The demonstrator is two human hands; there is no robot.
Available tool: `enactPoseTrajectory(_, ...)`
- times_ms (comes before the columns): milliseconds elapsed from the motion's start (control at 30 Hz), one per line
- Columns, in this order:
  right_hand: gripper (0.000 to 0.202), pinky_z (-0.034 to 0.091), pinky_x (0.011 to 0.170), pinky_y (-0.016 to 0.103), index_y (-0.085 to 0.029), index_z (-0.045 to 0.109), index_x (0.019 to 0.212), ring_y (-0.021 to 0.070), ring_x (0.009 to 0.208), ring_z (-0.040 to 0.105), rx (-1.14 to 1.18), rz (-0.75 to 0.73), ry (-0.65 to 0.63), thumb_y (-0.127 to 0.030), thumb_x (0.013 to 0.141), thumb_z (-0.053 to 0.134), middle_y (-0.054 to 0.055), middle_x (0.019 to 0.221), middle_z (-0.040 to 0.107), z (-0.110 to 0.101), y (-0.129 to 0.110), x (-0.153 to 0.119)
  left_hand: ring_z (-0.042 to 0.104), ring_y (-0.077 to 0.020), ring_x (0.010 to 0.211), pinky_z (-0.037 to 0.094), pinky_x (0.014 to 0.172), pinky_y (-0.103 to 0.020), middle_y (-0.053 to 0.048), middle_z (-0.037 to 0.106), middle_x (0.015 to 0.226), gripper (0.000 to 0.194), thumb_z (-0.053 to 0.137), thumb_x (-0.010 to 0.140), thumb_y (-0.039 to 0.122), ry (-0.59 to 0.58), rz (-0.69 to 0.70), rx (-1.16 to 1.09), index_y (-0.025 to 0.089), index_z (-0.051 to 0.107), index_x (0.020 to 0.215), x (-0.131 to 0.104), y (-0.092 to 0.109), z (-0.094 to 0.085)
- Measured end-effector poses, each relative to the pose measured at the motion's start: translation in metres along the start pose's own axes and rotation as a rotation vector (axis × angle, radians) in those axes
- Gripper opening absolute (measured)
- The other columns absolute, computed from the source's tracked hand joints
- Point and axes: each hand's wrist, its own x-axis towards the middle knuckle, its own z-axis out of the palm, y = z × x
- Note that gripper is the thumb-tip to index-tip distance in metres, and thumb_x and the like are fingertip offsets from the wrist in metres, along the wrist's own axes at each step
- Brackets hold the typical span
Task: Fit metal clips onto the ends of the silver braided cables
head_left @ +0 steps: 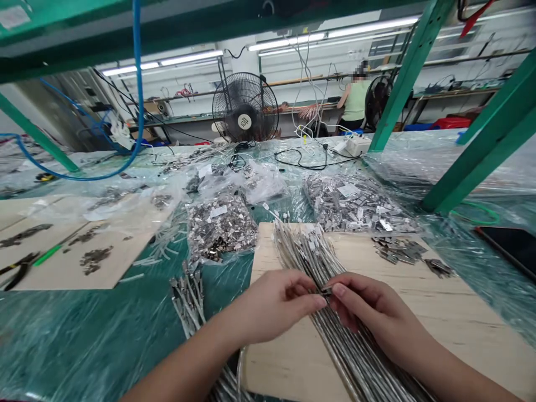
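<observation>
Small metal piece (326, 291): at the fingertips, over the main cable bundle (349, 352).
Right hand (372, 310): thumb and forefinger pinching the piece.
Left hand (270, 307): thumb tip at it; pinch hidden, can't tell.
Left cable bundle (188, 293): left of the fingers, metal ends on, likely done.
Loose metal pieces (400, 250): beyond right fingers, on the board (460, 318), seemingly unused (plenty).
Parts bags (221, 229): farther beyond, full, probably much left.

Bright tubes (372, 28); edges perhaps blurred
</observation>
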Motion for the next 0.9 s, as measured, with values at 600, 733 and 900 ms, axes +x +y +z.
enactPoseTrajectory(600, 0.031, 0.038, 0.047, 0.021, -0.017, 0.062, 0.087, 0.0093, 0.052, 0.047, 0.003, 0.004, 0.039, -0.047, 0.091, 0.055, 0.000, 0.068, 0.056, 0.000, 0.000, 0.001, 0.061, -0.0226, 0.067, 0.038, 0.056, -0.027, -0.005, 0.068, 0.073, 0.012, 0.058, 0.071, 0.031, 0.613, -0.431, 0.643, 0.021, 0.064, 0.070, -0.001, -0.059, -0.115)
enactPoseTrajectory(733, 0.031, 0.038, 0.048, 0.021, -0.017, 0.061, 0.089, 0.0092, 0.051, 0.048, 0.007, 0.007, 0.026, -0.047, 0.091, 0.053, -0.001, 0.068, 0.055, -0.001, 0.002, 0.002, 0.060, -0.0203, 0.061, 0.038, 0.052, -0.026, -0.004, 0.066, 0.069, 0.017, 0.055, 0.075, 0.036, 0.700, -0.396, 0.518, 0.020, 0.062, 0.073, -0.003, -0.052, -0.116)
enactPoseTrajectory(900, 0.031, 0.037, 0.047, 0.021, -0.017, 0.061, 0.088, 0.0094, 0.051, 0.048, 0.011, 0.006, 0.039, -0.047, 0.092, 0.053, -0.001, 0.067, 0.056, -0.002, 0.005, 0.002, 0.062, -0.0182, 0.067, 0.046, 0.054, -0.024, -0.005, 0.067, 0.079, 0.028, 0.053, 0.079, 0.045, 0.761, -0.262, 0.281, 0.019, 0.058, 0.087, -0.003, -0.049, -0.114)
